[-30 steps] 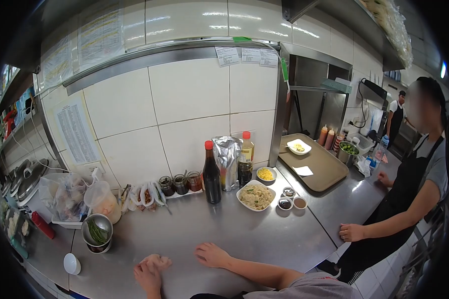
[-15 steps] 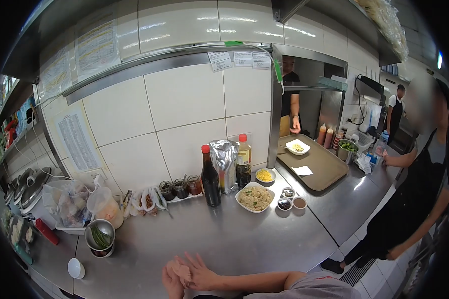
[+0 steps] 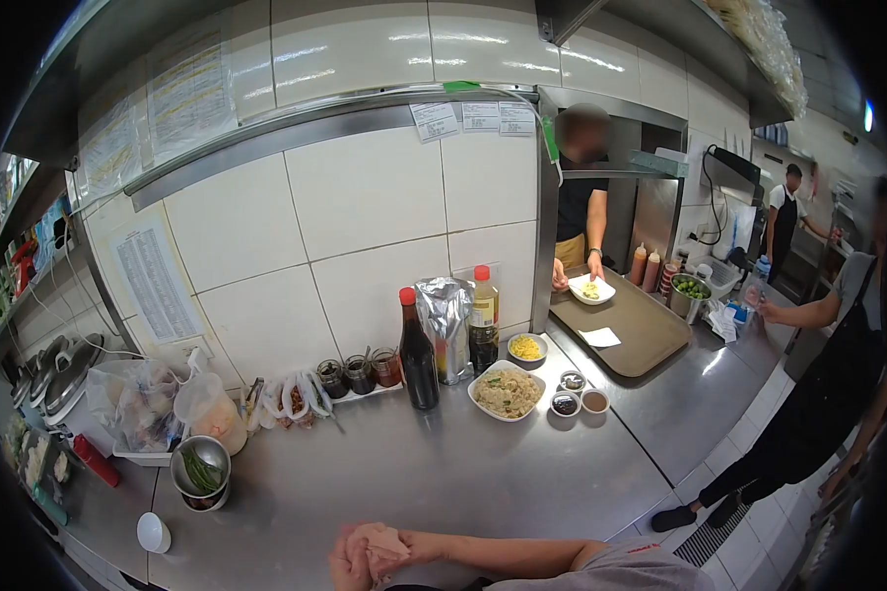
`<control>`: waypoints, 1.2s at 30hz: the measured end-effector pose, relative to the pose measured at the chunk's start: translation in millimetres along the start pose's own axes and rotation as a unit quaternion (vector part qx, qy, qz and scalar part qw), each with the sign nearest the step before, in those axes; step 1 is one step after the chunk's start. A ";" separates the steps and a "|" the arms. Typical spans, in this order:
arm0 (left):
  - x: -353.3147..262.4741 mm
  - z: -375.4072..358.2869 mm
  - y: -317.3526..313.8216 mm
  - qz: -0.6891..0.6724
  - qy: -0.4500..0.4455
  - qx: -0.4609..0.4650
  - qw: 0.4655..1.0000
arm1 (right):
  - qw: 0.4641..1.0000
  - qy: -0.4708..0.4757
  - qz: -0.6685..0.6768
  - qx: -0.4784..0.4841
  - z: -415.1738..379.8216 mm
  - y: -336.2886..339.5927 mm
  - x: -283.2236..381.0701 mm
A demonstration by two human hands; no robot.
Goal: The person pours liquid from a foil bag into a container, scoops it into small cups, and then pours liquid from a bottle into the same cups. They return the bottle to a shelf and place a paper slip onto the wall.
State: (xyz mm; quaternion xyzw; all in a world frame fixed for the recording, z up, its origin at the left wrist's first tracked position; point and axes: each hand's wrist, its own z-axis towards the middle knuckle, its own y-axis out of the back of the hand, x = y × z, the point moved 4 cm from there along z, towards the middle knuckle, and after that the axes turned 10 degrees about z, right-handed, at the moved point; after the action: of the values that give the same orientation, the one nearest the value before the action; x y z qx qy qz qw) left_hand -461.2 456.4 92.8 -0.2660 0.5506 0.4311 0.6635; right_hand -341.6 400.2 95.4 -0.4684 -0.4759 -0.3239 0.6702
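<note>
Low in the view, my two hands meet over the near edge of the steel counter. Between them is a pale pinkish, crumpled cloth, soft and folded. My left hand is closed on its left side, and my right hand grips it from the right. Ahead of them stand a square white bowl of fried rice, a small bowl of yellow shreds and several sauce cups.
Behind the rice stand a dark sauce bottle, a silver pouch and another red-capped bottle. A metal bowl of green pods and a white cup are left. A brown tray lies right, near a co-worker.
My right hand's spread fingers have closed onto the pinkish cloth. At the hatch, a person has leaned in with both hands at the white bowl. The co-worker at right has shifted back.
</note>
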 end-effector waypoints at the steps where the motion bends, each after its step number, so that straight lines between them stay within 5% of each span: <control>1: 2.3 -2.4 -0.7 0.000 0.000 0.000 1.000 | 0.996 -0.052 -0.078 -0.008 -4.9 3.3 2.3; 4: 6.8 -7.8 -2.7 0.140 -0.016 0.030 0.990 | 0.992 -0.056 -0.107 0.022 -8.5 21.4 -9.3; 6: 5.1 -6.2 -6.7 0.014 0.023 0.101 0.994 | 0.993 -0.098 -0.066 -0.028 -11.1 36.3 -40.6; 8: 9.5 2.5 3.0 -0.021 0.018 0.045 0.999 | 0.987 -0.139 -0.025 -0.075 -12.7 53.5 -58.9; 10: 9.4 11.6 22.2 -0.057 0.011 -0.013 0.998 | 0.998 0.026 0.029 0.045 -15.0 55.7 -49.7; 14: -50.7 32.1 49.6 0.319 -0.051 -0.028 0.946 | 0.990 0.100 -0.011 -0.103 -38.9 60.4 -21.0; 16: -46.1 41.1 61.4 0.444 -0.009 0.004 0.896 | 0.900 0.159 -0.345 -0.212 -49.4 73.7 -13.1; 20: -23.6 45.5 60.5 0.582 -0.045 0.135 0.801 | 0.845 0.073 -0.469 -0.248 -57.3 84.0 -30.4; 23: 1.2 45.9 56.8 0.567 0.003 0.108 0.816 | 0.805 0.065 -0.536 -0.248 -54.2 82.0 -39.6; 25: 27.6 46.0 59.0 0.645 -0.056 -0.012 0.762 | 0.786 0.082 -0.564 -0.241 -53.2 80.7 -39.5; 28: 91.2 49.1 69.4 0.601 -0.067 -0.095 0.791 | 0.792 0.080 -0.557 -0.236 -53.4 82.0 -39.6; 36: 89.4 41.8 69.0 0.588 -0.118 -0.139 0.788 | 0.794 0.069 -0.552 -0.245 -52.3 81.4 -40.5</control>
State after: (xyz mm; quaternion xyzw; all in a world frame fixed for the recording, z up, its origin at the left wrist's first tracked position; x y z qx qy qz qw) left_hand -498.0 549.5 26.0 0.0731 0.4520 0.8377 0.2977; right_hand -266.0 379.4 25.6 -0.2505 -0.5107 -0.7764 0.2715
